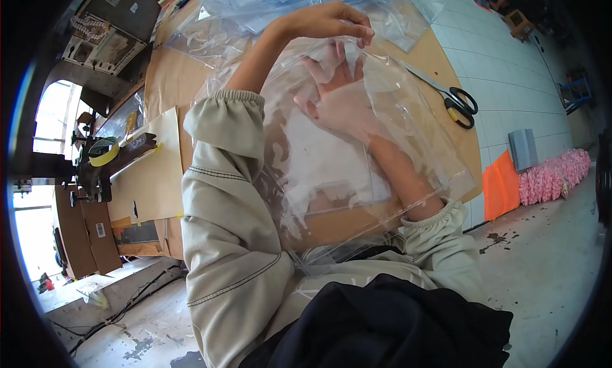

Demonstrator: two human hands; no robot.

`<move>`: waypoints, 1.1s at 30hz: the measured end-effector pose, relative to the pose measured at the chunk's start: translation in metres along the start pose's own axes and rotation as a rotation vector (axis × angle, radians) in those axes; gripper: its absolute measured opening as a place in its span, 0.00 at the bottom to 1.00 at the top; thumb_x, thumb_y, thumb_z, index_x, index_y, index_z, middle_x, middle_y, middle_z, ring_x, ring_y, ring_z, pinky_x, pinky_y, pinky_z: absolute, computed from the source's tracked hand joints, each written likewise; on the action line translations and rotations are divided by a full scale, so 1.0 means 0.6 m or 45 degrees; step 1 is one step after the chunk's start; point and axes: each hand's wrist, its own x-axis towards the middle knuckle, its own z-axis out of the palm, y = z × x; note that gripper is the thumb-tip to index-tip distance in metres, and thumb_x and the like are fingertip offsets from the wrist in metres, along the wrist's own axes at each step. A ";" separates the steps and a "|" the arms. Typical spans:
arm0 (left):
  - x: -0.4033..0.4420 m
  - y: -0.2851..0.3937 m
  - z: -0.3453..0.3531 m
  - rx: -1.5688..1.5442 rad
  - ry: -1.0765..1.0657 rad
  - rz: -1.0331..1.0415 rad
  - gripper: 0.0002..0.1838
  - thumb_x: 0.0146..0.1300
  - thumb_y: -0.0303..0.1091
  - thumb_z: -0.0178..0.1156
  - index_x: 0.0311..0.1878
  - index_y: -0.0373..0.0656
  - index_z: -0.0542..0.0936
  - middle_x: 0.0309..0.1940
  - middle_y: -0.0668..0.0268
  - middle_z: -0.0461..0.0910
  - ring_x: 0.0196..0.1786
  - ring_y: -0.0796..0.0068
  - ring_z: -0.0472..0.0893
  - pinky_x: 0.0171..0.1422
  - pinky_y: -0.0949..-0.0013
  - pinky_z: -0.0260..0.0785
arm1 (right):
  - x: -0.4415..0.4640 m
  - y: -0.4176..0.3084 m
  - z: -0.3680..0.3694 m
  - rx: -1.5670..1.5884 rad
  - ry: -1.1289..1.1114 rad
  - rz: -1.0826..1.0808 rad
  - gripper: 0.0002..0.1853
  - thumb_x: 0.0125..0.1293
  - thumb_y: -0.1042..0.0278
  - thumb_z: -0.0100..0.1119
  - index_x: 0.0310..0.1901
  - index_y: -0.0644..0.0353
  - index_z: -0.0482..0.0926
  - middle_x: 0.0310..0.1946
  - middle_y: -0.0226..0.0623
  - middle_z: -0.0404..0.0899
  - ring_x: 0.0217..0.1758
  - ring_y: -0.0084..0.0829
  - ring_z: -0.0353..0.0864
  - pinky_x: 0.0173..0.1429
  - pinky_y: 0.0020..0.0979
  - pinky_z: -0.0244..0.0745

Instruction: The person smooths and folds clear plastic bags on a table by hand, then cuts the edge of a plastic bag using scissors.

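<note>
A large clear plastic bag (395, 107) lies across the brown table in front of me. My right hand (344, 103) reaches inside it, seen through the film with palm up and fingers spread. At the bag's far edge, my left hand (331, 22) bends over with its fingers curled together on the film. Under the clear layers, a white sheet (331, 164) shows near my right wrist. Scissors with black handles (460, 107) rest at the table's right edge, their blades partly near the bag.
More clear plastic sheets (229, 24) are heaped at the table's far side. A tape dispenser (105, 154) stands on the left by a brown board (153, 170). On the floor to the right are an orange sheet (500, 186) and a pink bundle (554, 175).
</note>
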 end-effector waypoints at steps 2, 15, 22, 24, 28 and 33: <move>0.004 0.004 -0.004 0.064 -0.039 0.049 0.21 0.64 0.52 0.58 0.42 0.41 0.83 0.43 0.63 0.83 0.47 0.71 0.80 0.57 0.66 0.68 | 0.007 0.004 0.002 0.046 -0.114 0.079 0.43 0.63 0.46 0.54 0.73 0.62 0.51 0.73 0.64 0.40 0.78 0.55 0.34 0.76 0.56 0.36; -0.027 0.053 0.037 0.792 0.057 0.030 0.12 0.58 0.27 0.55 0.45 0.45 0.80 0.45 0.64 0.81 0.55 0.63 0.77 0.63 0.52 0.63 | -0.007 0.032 0.037 -0.053 0.128 0.036 0.39 0.64 0.39 0.50 0.73 0.49 0.55 0.70 0.50 0.55 0.75 0.50 0.49 0.74 0.56 0.43; -0.041 -0.013 0.042 1.108 0.494 0.194 0.09 0.50 0.18 0.52 0.32 0.43 0.72 0.36 0.72 0.77 0.47 0.65 0.76 0.57 0.56 0.63 | -0.160 0.005 -0.083 0.146 -0.388 -0.414 0.33 0.66 0.53 0.53 0.72 0.47 0.57 0.72 0.44 0.54 0.74 0.43 0.56 0.72 0.55 0.50; -0.055 -0.015 0.040 1.008 0.626 0.241 0.11 0.47 0.16 0.53 0.32 0.44 0.71 0.36 0.71 0.77 0.46 0.64 0.76 0.55 0.58 0.64 | -0.221 0.042 -0.161 0.455 -0.730 -0.426 0.33 0.66 0.58 0.54 0.71 0.51 0.57 0.73 0.44 0.51 0.74 0.44 0.55 0.72 0.51 0.52; -0.074 0.004 0.060 0.859 0.972 0.401 0.13 0.43 0.13 0.54 0.30 0.43 0.71 0.36 0.69 0.76 0.45 0.63 0.75 0.52 0.61 0.65 | -0.241 0.190 -0.329 1.278 -1.329 -0.631 0.21 0.70 0.60 0.53 0.55 0.68 0.74 0.54 0.46 0.78 0.57 0.46 0.78 0.58 0.38 0.76; -0.083 0.023 0.076 0.814 1.112 0.542 0.12 0.36 0.13 0.55 0.25 0.40 0.71 0.36 0.64 0.76 0.43 0.61 0.76 0.48 0.63 0.67 | -0.117 0.215 -0.287 1.297 -0.316 0.234 0.15 0.73 0.63 0.47 0.49 0.67 0.76 0.38 0.37 0.80 0.41 0.24 0.80 0.42 0.25 0.75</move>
